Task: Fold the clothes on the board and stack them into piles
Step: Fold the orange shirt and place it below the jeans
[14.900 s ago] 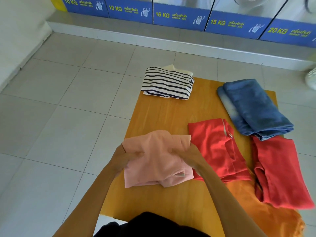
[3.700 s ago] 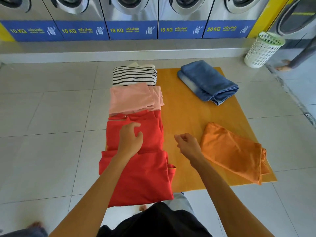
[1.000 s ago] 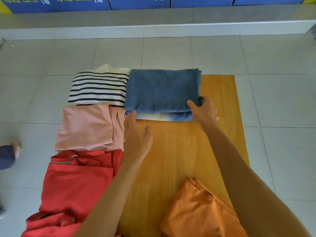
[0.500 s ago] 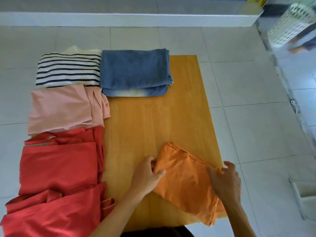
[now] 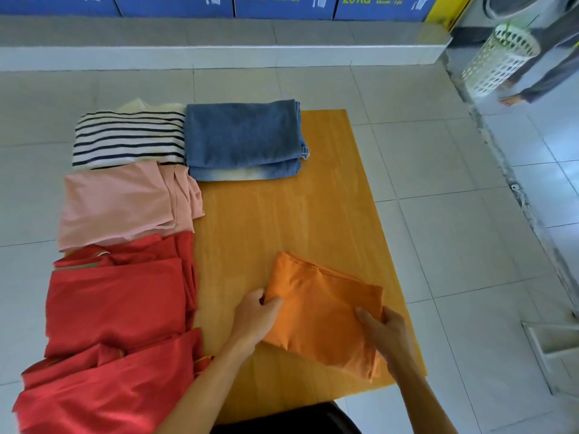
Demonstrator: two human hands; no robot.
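A folded orange garment (image 5: 322, 311) lies near the front right of the wooden board (image 5: 282, 220). My left hand (image 5: 255, 317) grips its left edge and my right hand (image 5: 383, 330) grips its right edge. Down the board's left side lie folded clothes in a row: a striped shirt (image 5: 128, 136) at the back, a pink garment (image 5: 125, 202), then two red garments (image 5: 116, 302) (image 5: 106, 393) at the front. Folded blue jeans (image 5: 244, 139) sit at the back, beside the striped shirt.
The board lies on a tiled floor. Blue-fronted washing machines (image 5: 282, 4) on a raised step line the back. A white laundry basket (image 5: 498, 61) stands at the far right, with another person's leg and foot (image 5: 513, 98) beside it.
Both hands left the blue jeans and came back to the orange garment, then closed on its two side edges. The view tilted up slightly.
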